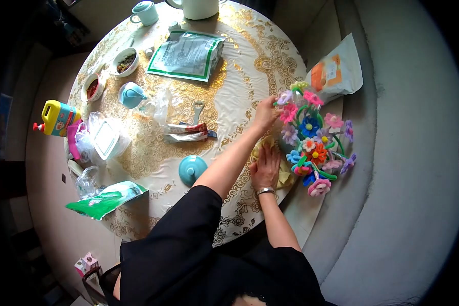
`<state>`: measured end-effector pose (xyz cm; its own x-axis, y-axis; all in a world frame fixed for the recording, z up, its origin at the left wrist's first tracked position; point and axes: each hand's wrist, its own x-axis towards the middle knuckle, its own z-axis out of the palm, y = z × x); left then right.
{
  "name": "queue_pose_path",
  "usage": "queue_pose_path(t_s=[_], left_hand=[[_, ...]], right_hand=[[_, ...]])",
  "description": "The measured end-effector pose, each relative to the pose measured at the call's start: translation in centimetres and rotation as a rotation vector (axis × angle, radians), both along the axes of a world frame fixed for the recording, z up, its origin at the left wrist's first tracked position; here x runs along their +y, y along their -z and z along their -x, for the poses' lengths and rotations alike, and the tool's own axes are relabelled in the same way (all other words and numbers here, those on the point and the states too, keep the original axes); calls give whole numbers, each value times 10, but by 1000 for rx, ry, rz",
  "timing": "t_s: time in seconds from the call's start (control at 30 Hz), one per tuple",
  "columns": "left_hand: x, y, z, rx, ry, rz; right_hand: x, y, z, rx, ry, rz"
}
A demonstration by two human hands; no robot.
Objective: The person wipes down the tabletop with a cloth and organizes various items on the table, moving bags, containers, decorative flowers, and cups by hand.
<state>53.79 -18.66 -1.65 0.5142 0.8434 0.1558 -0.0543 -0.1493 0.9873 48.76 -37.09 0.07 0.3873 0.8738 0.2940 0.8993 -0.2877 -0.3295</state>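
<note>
My left hand [266, 113] reaches across the table with its fingers closed at the upper left edge of a bunch of fuzzy pipe-cleaner flowers [316, 140]. The flowers are many-coloured, with green stems, and lean out over the table's right edge. Their base and my left fingertips are partly hidden by blooms. Below, my right hand [265, 171], with a bracelet at the wrist, lies flat with fingers stretched out on a yellow cloth [285, 176]. The cloth is spread on the patterned tablecloth [239, 188], close beside the flowers.
A white packet with an orange label [341, 69] stands behind the flowers. Left of my arms are a blue lid [192, 170], slim packets [188, 133], a green-edged bag [186, 55], bowls [124, 62], a plastic tub [107, 140], a yellow jug [56, 118] and a green pouch [107, 200].
</note>
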Motion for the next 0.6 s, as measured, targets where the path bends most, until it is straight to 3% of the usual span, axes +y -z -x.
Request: queue_pose_path(t_s=[0.17,0.27,0.37,0.47,0.6], left_hand=[[-25,-1,11,-93,-39,121],[-35,-10,23,-59,-10,-48],[-43,-4,23,-127,153,216],[-43,-19,23,-33,135,198],[-37,12,7,-120,111,46]], right_hand=[[-2,5,0,-20,1,16],[-2,1,1,6,9,45],[-2,4,1,-19,16,46],[-2,1,2,-12,21,43],[-3,8,1,8,16,37]])
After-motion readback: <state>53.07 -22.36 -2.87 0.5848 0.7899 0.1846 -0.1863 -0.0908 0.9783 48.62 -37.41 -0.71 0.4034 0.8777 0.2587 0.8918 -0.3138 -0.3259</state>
